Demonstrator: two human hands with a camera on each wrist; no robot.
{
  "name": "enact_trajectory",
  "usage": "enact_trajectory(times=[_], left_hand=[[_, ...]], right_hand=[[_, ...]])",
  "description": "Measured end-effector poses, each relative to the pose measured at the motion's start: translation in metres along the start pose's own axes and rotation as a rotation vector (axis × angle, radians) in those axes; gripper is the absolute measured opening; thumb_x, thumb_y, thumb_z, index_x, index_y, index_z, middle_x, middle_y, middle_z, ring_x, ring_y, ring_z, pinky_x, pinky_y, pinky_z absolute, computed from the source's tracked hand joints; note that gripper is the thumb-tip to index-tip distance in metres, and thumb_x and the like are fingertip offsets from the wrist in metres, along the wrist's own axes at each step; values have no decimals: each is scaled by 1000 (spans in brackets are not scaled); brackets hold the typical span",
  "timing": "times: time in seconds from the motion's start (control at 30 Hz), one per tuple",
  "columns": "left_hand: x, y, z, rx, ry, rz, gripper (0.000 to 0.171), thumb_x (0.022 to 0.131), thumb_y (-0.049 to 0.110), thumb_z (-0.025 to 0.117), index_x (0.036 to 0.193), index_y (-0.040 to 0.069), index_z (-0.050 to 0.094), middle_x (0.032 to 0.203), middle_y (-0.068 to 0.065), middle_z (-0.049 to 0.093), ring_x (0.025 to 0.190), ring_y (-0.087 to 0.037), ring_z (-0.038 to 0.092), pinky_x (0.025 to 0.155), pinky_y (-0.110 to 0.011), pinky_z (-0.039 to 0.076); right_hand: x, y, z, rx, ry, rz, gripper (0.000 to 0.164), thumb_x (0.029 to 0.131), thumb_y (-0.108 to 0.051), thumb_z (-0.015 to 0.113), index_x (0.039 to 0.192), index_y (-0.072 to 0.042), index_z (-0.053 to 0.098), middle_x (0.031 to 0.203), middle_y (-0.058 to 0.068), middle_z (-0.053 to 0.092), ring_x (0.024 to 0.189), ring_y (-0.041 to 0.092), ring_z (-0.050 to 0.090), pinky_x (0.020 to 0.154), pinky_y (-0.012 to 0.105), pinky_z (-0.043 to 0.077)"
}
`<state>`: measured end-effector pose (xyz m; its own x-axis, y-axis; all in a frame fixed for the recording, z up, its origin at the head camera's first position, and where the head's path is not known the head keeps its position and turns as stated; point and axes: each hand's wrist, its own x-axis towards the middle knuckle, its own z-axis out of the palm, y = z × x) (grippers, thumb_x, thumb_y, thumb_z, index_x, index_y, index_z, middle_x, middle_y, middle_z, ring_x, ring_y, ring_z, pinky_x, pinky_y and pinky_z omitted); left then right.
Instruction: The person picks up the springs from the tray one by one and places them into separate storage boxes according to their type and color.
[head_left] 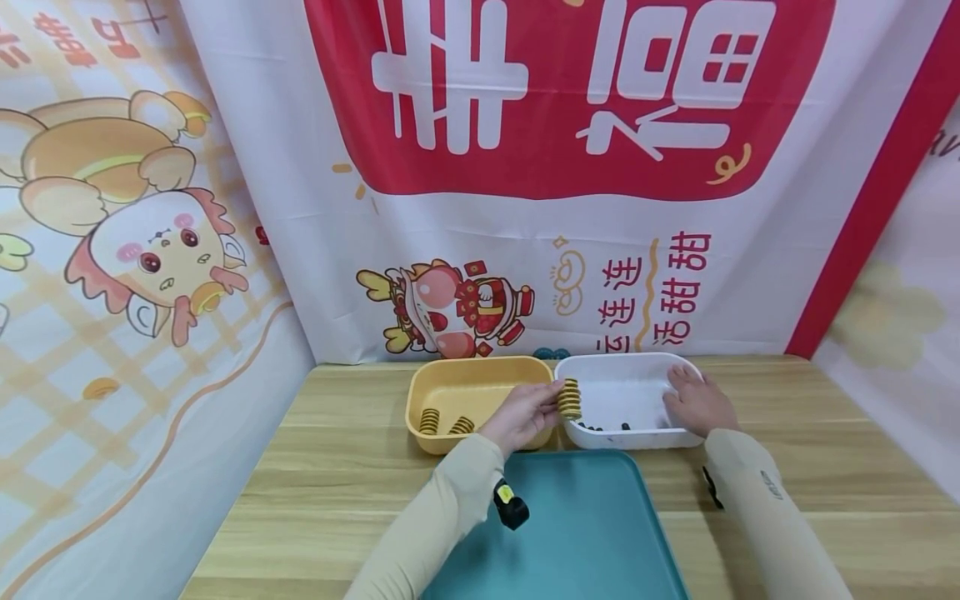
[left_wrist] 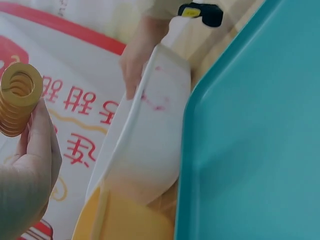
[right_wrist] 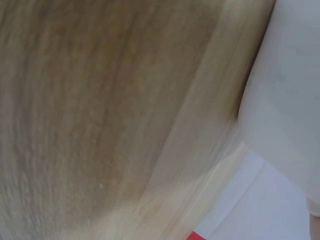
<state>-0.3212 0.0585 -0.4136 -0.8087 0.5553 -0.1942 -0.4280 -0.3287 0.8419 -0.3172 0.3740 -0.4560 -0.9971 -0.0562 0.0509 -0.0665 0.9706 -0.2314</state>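
In the head view, my left hand (head_left: 521, 415) holds a yellow coil spring (head_left: 570, 399) by its side, at the adjoining rims of two bins. The left wrist view shows the spring's ring-shaped end (left_wrist: 21, 84) beyond my fingertips. Two more coil springs, one on the left (head_left: 429, 421) and one beside it (head_left: 462, 426), lie in the yellow bin (head_left: 480, 368). My right hand (head_left: 701, 402) rests over the right rim of the white bin (head_left: 630, 442), its fingers reaching inside. Several small dark pieces (head_left: 592, 427) lie along that bin's front inner side.
A teal tray (head_left: 577, 525) lies in front of both bins on the wooden table (head_left: 300, 467). Behind them hangs a printed cloth (head_left: 300, 167). A black wrist device (head_left: 512, 507) hangs below my left sleeve, over the tray.
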Motion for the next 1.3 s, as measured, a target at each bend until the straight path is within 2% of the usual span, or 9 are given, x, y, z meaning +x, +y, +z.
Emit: enact_trajectory(times=[0.37, 0.47, 0.6, 0.67, 0.87, 1.03, 1.17, 1.23, 1.3], left_hand=[[6, 9, -23, 10, 104, 33, 40, 94, 20, 59, 125, -4, 54, 118, -15, 60, 105, -21, 60, 94, -33, 48], [7, 14, -27, 125, 166, 50, 36, 93, 20, 62, 121, -3, 58, 115, -13, 62, 103, -22, 61, 92, -33, 49], [9, 23, -34, 340, 252, 96, 29, 90, 17, 66, 112, -2, 64, 107, -11, 66, 96, -20, 64, 86, -31, 52], [10, 26, -39, 407, 285, 120, 27, 88, 16, 68, 108, -2, 66, 103, -11, 67, 95, -21, 64, 84, -31, 53], [10, 29, -54, 503, 377, 178, 24, 85, 13, 71, 103, -3, 69, 95, -9, 69, 95, -26, 65, 84, -35, 54], [11, 28, -66, 586, 458, 194, 23, 81, 11, 75, 98, -4, 70, 89, -9, 68, 79, -16, 64, 79, -35, 55], [11, 30, -74, 844, 536, 235, 20, 78, 16, 78, 89, 0, 73, 82, -5, 68, 69, -10, 56, 67, -25, 51], [12, 31, -79, 1001, 568, 251, 17, 76, 17, 79, 76, 2, 72, 68, -2, 64, 60, -10, 50, 55, -23, 44], [13, 31, -82, 1139, 589, 252, 23, 75, 16, 80, 62, 4, 65, 55, 1, 55, 51, -10, 44, 47, -23, 37]], right_hand=[[0, 1, 0, -1, 3, -3, 58, 98, -27, 37, 139, 14, 32, 146, 31, 26, 137, 45, 17, 111, 58, 10], [0, 1, 1, -1, 4, -8, 59, 98, -28, 37, 139, 14, 32, 146, 31, 26, 136, 45, 18, 111, 58, 10], [0, 1, 1, -3, 19, -15, 58, 97, -27, 38, 137, 14, 34, 145, 32, 28, 136, 45, 19, 111, 58, 12], [0, 1, 1, -7, 26, -20, 57, 97, -26, 38, 137, 15, 35, 144, 32, 29, 135, 46, 20, 110, 58, 12], [0, 1, -1, -10, 25, -13, 58, 97, -26, 37, 138, 14, 33, 145, 31, 28, 136, 45, 19, 111, 58, 11], [0, 0, -1, -6, 19, -6, 58, 97, -26, 37, 138, 14, 33, 145, 32, 27, 136, 45, 19, 111, 58, 9], [0, -1, 0, -8, 14, -3, 57, 97, -26, 37, 138, 14, 32, 145, 31, 27, 136, 45, 18, 111, 57, 9], [0, -1, 0, -10, 14, -4, 57, 97, -26, 38, 138, 14, 33, 145, 31, 27, 136, 45, 19, 111, 58, 10], [0, -2, 1, -10, 11, -2, 57, 97, -26, 38, 138, 14, 33, 145, 31, 27, 136, 45, 19, 111, 58, 11]])
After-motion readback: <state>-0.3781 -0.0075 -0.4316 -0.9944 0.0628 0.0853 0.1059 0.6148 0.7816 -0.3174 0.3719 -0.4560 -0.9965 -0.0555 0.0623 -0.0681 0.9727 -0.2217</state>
